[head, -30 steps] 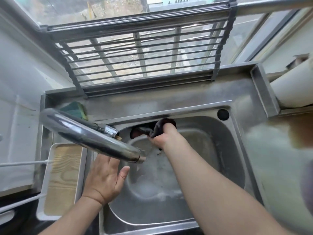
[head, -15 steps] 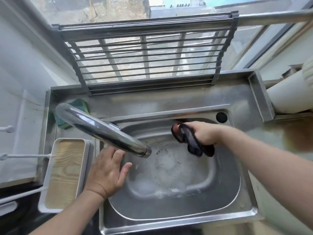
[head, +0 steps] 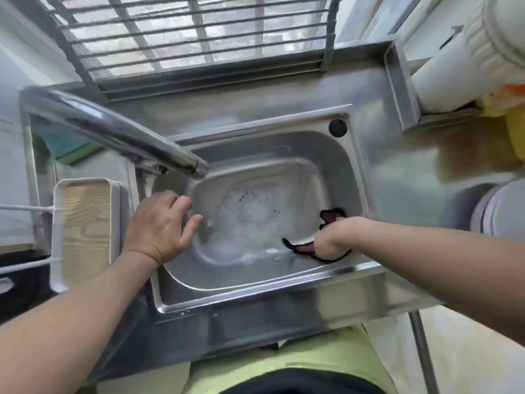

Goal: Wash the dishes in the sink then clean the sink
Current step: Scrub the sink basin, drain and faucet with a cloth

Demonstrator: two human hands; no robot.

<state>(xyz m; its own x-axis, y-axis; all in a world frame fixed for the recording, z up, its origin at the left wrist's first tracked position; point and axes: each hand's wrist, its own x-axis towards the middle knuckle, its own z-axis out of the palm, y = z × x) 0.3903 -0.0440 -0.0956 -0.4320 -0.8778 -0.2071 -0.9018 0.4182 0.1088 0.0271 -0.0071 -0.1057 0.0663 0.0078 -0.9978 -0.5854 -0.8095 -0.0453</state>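
Here, hands in sink, right gripping cloth

We record the right hand gripping a dark cloth against the foamy sink wall; left hand rests on the rim.

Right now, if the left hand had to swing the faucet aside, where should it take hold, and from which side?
Grip the faucet spout near its outlet end, coming up from below with the left hand, which rests on the sink's left rim just beneath it. The spout is a smooth round tube slanting over the basin, so fingers can likely wrap it there. The right hand holds the dark cloth.
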